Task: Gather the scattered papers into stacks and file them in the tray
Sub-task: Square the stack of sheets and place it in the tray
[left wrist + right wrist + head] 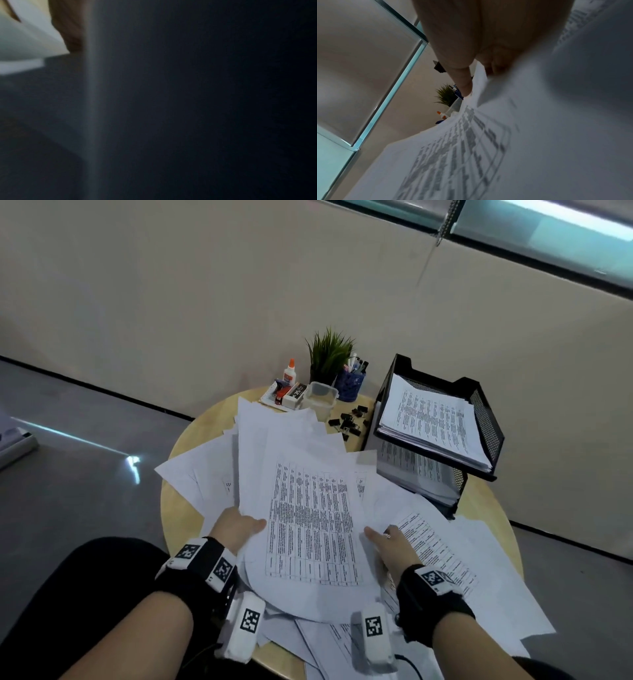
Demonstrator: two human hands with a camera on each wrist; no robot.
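Left of the held bundle of printed sheets (308, 508): left hand (236, 525) clamped on the bundle's left edge, thumb over the top page, fingers hidden beneath. Left wrist view almost wholly dark and blurred, showing only pale paper edges (25, 44) and a strip of skin beside them.

Bundle itself lifted clear of the round wooden counter (493, 508), fanned unevenly, top page printed with a table of dense text, upper corners splayed toward the far side. More loose papers (486, 594) scattered flat under and around the bundle, covering most of the counter's near half and spilling past its near edge.

Beyond the bundle, at the counter's far edge: glue bottle (290, 371), small box of office bits (287, 393), clear plastic container (320, 398), potted green plant (330, 354), blue pen cup (351, 383), then a scatter of black binder clips (349, 421).

Right of the bundle: right hand (394, 546) gripping the bundle's right edge, thumb on top; in the right wrist view, thumb (464, 81) pressed on the upper face and fingers (496, 63) curled underneath the sheets (488, 148).

Further right and beyond the bundle: black mesh two-tier tray (486, 419), a neat stack of printed pages in the upper tier, another stack in the lower tier.
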